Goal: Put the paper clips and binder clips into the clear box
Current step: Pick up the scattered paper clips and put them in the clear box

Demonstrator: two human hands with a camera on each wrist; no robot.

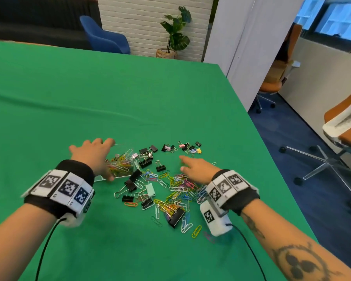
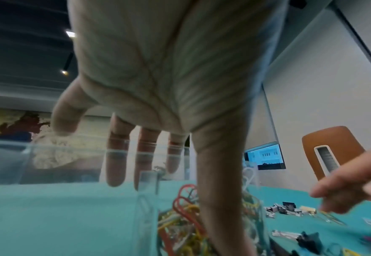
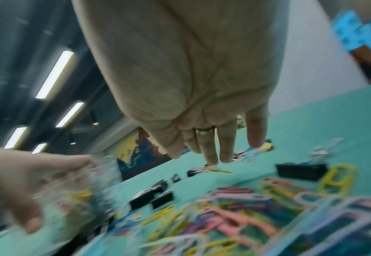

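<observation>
A: Hands? L hand (image 1: 91, 157) gripped the clear box (image 1: 121, 166), thumb on its near wall, fingers over the far wall. R hand (image 1: 199, 169) hung empty, fingers loosely extended, over the paper clips (image 1: 180, 187).

B: Box pos?

A: Toward the worktop's (image 1: 109, 88) near-right edge, just left of the pile, w/ some clips already inside.

B: Binder clips (image 1: 146, 157)?

A: Scattered beside the box & beyond the R hand, toward the far edge. R hand's nearer the pile, so prob it picks; box lies to its left.
</observation>
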